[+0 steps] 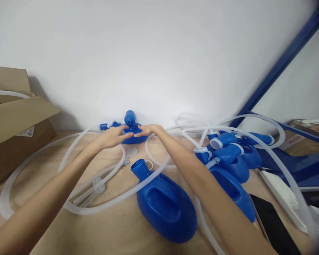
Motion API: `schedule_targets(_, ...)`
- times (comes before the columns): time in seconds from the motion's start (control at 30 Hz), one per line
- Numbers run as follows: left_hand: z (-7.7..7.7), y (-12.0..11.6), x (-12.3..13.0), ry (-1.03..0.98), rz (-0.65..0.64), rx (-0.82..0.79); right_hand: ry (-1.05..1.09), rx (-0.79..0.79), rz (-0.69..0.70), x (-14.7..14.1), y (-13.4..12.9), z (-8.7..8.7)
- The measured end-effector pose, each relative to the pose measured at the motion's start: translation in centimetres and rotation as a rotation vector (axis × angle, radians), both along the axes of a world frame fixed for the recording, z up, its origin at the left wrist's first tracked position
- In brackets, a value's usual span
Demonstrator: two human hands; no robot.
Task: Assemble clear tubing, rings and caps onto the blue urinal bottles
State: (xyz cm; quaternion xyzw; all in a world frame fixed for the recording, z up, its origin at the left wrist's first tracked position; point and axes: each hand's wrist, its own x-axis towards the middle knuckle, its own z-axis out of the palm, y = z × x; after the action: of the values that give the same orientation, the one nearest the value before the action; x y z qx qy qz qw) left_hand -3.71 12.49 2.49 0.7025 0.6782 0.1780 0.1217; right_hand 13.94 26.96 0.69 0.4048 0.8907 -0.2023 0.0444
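Observation:
A blue plastic urinal bottle [134,139] rests at the back of the table against the wall. A blue rounded piece [129,117] stands up at its top. My left hand [115,136] is at the bottle's left side, its fingers stretched out and apart. From the right, my right hand [148,130] reaches to the same bottle with spread fingers; whether either hand touches it is hard to tell. Nearer to me lies a larger-looking blue urinal bottle [167,207] with an uncapped neck, and a clear tube [138,186] crosses over it. A round translucent cap [132,152] lies between them.
Several blue bottles [230,159] with tubes are heaped on the right. Beside them lie a black phone [273,223] and a white power strip [283,200]. An open cardboard box [18,141] stands left; a blue metal frame [281,60] rises right. Coiled tubing crosses the table.

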Motion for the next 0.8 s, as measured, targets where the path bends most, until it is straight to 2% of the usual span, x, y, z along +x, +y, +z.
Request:
schedule_targets(0.07, -0.9, -4.0, 0.3, -0.096, -0.287, -0.13, 0.016, -0.048, 0.071, 3.4, -2.2, 2.0)
schedule_targets(0.13, -1.9, -7.4, 1.0, -0.172, -0.449, -0.201, 0.098, -0.095, 0.156, 7.3, -5.5, 3.6)
schedule_targets(0.2, -2.8, -9.6, 1.9, -0.182, -0.516, -0.169, 0.218, -0.115, 0.173, 11.1, -9.8, 4.7)
schedule_targets(0.3, -4.4, -10.5, 3.2, -0.195, -0.51, -0.039, 0.244, -0.05, 0.134, 15.4, -17.0, 4.8)
schedule_targets(0.37, -5.3, -10.5, 3.6, -0.244, -0.474, -0.006, 0.202, -0.006, 0.065, 17.0, -21.5, 3.8)
schedule_targets(0.43, -6.0, -10.6, 3.6, -0.29, -0.439, -0.016, 0.182, 0.0, 0.035, 17.7, -25.2, 1.9)
schedule_targets(0.53, -6.4, -11.9, 3.1, -0.31, -0.391, -0.029, 0.238, 0.012, 0.011, 17.9, -28.7, -1.5)
schedule_targets(0.67, -7.4, -15.3, 1.9, -0.217, -0.328, -0.004, 0.438, 0.115, -0.15, 17.8, -29.9, -4.9)
schedule_targets(0.8, -10.0, -18.6, 1.0, -0.083, -0.284, 0.024, 0.621, 0.068, -0.272, 17.9, -29.5, -5.8)
